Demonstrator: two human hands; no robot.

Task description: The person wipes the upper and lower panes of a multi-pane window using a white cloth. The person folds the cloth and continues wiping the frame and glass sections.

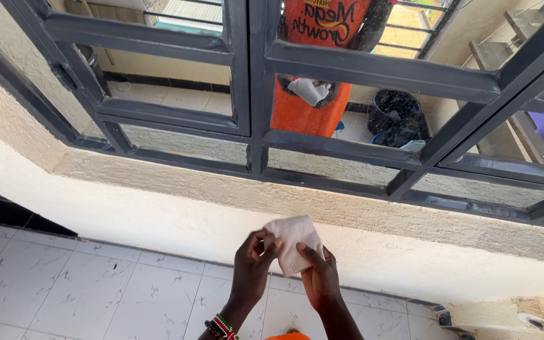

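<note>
Pinching white cloth [294, 242], left hand [253, 264], right hand [319, 277]

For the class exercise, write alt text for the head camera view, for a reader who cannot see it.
Two bare hands, left hand and right hand, hold a folded white cloth between them, below a dark grey metal-framed window. The glass reflects a person in orange. A rough cream plastered wall runs under the window, above a white marbled tile floor.

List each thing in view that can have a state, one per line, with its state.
white cloth: folded, held up in both hands
left hand: gripping the cloth's left edge
right hand: gripping the cloth's lower right
window: dark frame, panes shut, reflecting the person
beaded bracelet: worn on the left wrist
</note>
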